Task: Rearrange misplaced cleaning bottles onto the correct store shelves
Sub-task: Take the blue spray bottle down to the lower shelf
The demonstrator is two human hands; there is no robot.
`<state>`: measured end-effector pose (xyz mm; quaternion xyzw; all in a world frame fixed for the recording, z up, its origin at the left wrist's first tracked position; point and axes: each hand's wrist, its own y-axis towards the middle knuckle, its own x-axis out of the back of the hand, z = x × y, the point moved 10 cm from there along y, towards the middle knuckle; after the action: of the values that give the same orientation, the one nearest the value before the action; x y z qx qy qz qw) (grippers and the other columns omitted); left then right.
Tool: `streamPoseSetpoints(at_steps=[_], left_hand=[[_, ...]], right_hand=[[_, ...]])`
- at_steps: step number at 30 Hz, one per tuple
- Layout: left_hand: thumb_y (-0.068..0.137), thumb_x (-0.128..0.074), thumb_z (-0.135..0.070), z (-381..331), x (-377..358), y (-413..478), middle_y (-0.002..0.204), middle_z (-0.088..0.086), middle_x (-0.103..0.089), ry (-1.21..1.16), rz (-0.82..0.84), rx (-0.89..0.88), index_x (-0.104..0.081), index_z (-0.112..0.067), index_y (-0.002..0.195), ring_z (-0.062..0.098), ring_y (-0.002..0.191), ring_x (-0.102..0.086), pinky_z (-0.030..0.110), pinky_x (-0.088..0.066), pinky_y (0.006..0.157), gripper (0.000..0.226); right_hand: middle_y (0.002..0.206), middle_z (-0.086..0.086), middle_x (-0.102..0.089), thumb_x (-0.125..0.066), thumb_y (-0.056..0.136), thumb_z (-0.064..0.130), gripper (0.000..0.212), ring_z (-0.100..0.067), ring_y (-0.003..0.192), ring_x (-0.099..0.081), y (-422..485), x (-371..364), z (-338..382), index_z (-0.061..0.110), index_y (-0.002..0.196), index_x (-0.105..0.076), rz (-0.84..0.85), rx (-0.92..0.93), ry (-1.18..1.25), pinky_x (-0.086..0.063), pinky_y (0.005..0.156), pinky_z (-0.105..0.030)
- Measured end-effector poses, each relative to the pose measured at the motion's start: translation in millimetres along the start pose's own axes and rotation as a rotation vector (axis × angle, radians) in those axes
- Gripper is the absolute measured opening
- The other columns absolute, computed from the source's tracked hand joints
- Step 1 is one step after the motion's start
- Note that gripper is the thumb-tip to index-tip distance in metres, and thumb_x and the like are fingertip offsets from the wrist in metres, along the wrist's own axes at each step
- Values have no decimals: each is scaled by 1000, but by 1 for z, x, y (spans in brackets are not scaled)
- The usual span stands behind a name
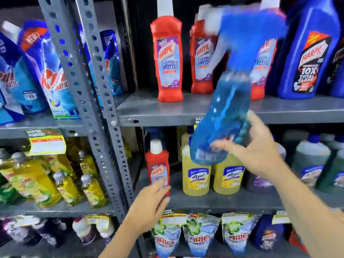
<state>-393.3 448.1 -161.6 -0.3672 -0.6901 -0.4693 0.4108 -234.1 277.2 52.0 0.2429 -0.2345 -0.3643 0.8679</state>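
Right hand (260,148) closed around the base of a blue spray bottle (226,116), thumb across the front of the bottom edge and fingers wrapped behind. Held aloft, tilted, trigger head up and leaning rightward, smeared by motion blur. Base level with the middle shelf (223,201), trigger head up in front of the row on the upper shelf (149,110).

Directly beneath that hand, just behind the bottle's base: two yellow Lizol bottles (196,175) standing side by side on the middle shelf. To its right, greyish and dark bottles, too blurred to name. Above and behind the raised bottle: red Harpic bathroom cleaner bottles (168,58) upright on the upper shelf, with a large blue Harpic bottle (307,58) further right.

Left hand (150,203) lower down, fingers curled around the bottom of a small red Harpic bottle (158,168), which stands upright at the left end of the middle shelf, just left of the yellow Lizol bottles. Cannot tell whether lifted or resting on the shelf.

Below both hands: Ariel pouches (200,237) lined up on the lowest shelf. Left of the left hand, past the perforated grey upright (104,101): yellow dish-liquid bottles (65,185) leaning on a neighbouring shelf, blue detergent pouches (52,75) on the shelf above them.
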Motion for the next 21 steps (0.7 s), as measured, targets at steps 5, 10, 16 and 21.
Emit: streamPoseSetpoints(at_steps=[5,10,16,21], left_hand=[[88,8,-73,42,-88,-28,162,-6,-13,16,255,117,-28,-24,153,16,146,-18,35,-19,118,89],[96,-1,-67,63,-127,-38,159,-1,-7,67,310,115,-26,-19,154,19,147,-16,28,0,117,80],[103,-23,-58,69,-146,-46,159,8,-25,135,272,86,-28,-16,153,25,145,-24,36,-7,113,65],[102,-31,-56,63,-145,-47,161,7,-13,125,224,55,-22,-14,155,21,149,-6,38,0,117,69]], right_hand=[[103,32,-68,-88,67,17,60,8,98,-64,-74,-49,-116,41,110,-53,125,-280,-115,-51,90,-24],[109,20,-67,-85,71,16,62,10,101,-62,-106,-62,-216,39,117,-51,122,-453,-171,-51,96,-33],[110,10,-71,-80,77,9,60,-10,103,-69,-116,-49,-271,27,127,-52,57,-544,-114,-55,84,-26],[121,14,-64,-75,83,18,60,-2,112,-62,-104,-61,-281,41,128,-44,159,-559,-116,-51,97,-36]])
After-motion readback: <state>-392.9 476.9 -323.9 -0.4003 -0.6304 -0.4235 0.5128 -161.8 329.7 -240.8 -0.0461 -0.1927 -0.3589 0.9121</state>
